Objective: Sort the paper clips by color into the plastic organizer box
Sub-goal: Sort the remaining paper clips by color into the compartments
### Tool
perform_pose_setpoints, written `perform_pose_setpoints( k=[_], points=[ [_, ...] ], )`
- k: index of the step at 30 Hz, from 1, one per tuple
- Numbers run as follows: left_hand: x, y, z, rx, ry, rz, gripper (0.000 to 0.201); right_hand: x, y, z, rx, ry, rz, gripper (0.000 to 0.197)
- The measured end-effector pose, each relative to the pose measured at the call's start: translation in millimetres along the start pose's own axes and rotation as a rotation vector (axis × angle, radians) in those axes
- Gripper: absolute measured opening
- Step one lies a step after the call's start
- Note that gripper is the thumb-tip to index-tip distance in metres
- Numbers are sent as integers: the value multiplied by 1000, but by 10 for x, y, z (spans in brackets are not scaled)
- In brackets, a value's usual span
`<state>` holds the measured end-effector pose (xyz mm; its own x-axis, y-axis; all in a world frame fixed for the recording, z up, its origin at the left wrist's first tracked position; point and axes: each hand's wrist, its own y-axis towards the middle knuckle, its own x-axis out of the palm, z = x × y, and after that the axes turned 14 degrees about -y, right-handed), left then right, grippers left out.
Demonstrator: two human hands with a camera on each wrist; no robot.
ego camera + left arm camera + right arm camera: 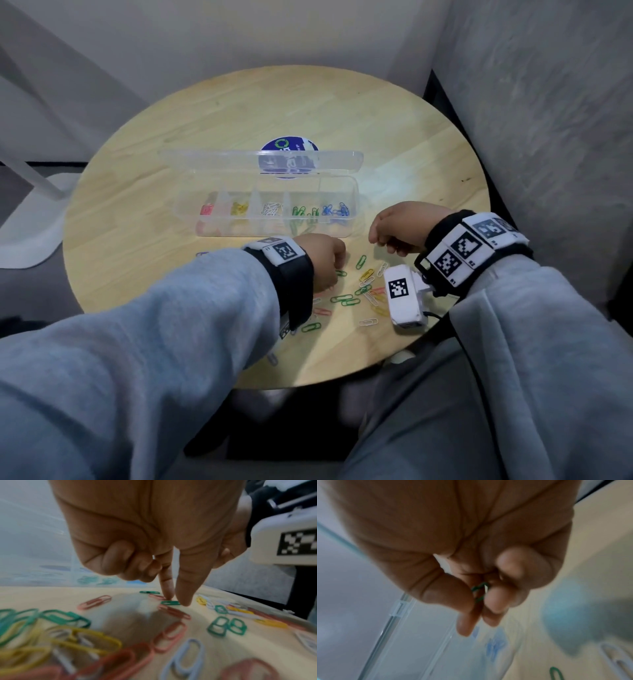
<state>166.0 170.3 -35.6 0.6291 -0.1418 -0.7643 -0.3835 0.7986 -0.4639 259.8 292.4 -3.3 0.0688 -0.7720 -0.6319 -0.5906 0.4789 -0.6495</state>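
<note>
A clear plastic organizer box point(274, 230) lies open on the round wooden table point(219, 113), lid point(212, 161) folded back. Its compartments hold, left to right, red, yellow, white, green and blue clips. Loose paper clips point(364, 291) of mixed colours lie scattered at the near edge. My left hand point(337, 270) reaches down into them; thumb and index finger point(176, 601) pinch a green clip point(170, 602) that lies flat on the table, the other fingers curled. My right hand point(375, 238) hovers near the box's right end, pinching another green clip point(479, 592) between thumb and fingers point(476, 616).
A round blue sticker point(289, 147) sits on the table behind the lid. The white wrist camera block point(404, 298) hangs over the right part of the clip pile. A grey upholstered surface point(548, 137) stands close on the right, and a white stand point(30, 192) at the left.
</note>
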Motion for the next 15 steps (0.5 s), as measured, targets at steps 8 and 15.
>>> perform_pose_setpoints(
  k=[8, 15],
  points=[
    [47, 56, 0, 113, 68, -42, 8, 78, 31, 56, -44, -210, 60, 18],
    [44, 51, -88, 70, 16, -54, 9, 192, 23, 18, -31, -228, 91, 22]
  ],
)
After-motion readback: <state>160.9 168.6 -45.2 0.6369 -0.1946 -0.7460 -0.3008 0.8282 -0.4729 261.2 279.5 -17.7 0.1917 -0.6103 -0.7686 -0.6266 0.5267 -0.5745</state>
